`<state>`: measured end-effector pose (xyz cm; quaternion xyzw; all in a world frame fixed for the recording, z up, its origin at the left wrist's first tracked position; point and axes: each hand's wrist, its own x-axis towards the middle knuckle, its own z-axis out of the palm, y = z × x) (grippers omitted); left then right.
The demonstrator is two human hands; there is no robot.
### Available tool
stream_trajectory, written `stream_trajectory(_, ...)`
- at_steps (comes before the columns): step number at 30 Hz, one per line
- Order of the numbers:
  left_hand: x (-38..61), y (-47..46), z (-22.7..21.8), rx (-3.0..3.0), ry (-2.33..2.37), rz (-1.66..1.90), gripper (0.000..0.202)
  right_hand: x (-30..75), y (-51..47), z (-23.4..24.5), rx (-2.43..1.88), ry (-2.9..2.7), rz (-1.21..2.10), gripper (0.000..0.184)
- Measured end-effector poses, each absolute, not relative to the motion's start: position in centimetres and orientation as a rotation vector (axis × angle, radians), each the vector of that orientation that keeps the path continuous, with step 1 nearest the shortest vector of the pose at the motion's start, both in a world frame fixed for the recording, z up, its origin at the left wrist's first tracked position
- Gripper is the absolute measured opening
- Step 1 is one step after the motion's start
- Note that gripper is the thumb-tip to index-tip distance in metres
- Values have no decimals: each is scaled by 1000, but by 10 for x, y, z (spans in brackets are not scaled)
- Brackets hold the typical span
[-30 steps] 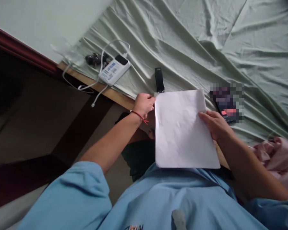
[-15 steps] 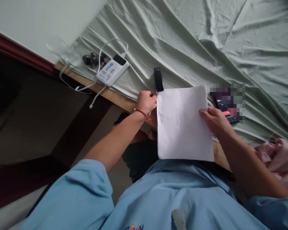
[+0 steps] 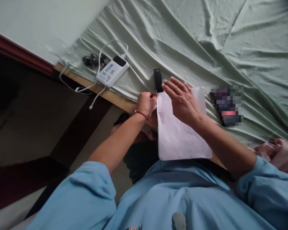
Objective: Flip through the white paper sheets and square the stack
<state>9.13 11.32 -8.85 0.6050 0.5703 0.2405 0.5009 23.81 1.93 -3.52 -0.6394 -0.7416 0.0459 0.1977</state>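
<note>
A white paper stack [image 3: 175, 140] with rounded lower corners lies over the front edge of the bed, its lower part reaching toward my blue shirt. My left hand [image 3: 147, 103] is closed at its upper left edge, gripping it there; the fingertips are partly hidden. Above the upper part of the paper, my right hand [image 3: 183, 103] is open, palm down, with straight fingers pointing toward the stapler. That black stapler [image 3: 158, 80] stands at the paper's top left corner, its near end touching or overlapping the corner. Whether the right fingertips touch it, I cannot tell.
A white power bank [image 3: 112, 72] with a looped white cable lies at the left, beside dark round items [image 3: 92, 60] and clear plastic [image 3: 70, 57]. A phone [image 3: 225, 107], partly blurred, rests on the wrinkled green sheet [image 3: 194, 41]. Pink cloth [image 3: 278, 156] is bunched at the right.
My right hand has let go of the paper's right edge and moved left and up over the paper, fingers now stretched out near the stapler. My left hand has stayed in place.
</note>
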Motion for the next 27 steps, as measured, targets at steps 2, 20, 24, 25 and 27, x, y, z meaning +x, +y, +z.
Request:
stream_trajectory(2, 91, 112, -87, 1490, 1396, 587, 22, 234, 30, -37, -1768, -2130, 147, 62)
stream_trajectory(20, 90, 114, -88, 1703, 1416, 608, 26, 219, 37, -51, -1803, -2121, 148, 55)
stream_trajectory(24, 86, 99, -81, 1761, 1420, 561, 20, 234, 24, -44, -1850, -1994, 120, 52)
stream_trajectory(25, 84, 93, -78, 1770, 1414, 558, 20, 239, 16, -41, -1862, -1941, 107, 49)
stream_trajectory(27, 77, 80, -75, 1782, 1377, 588, 21, 249, -7, -36, -1882, -1830, 75, 45)
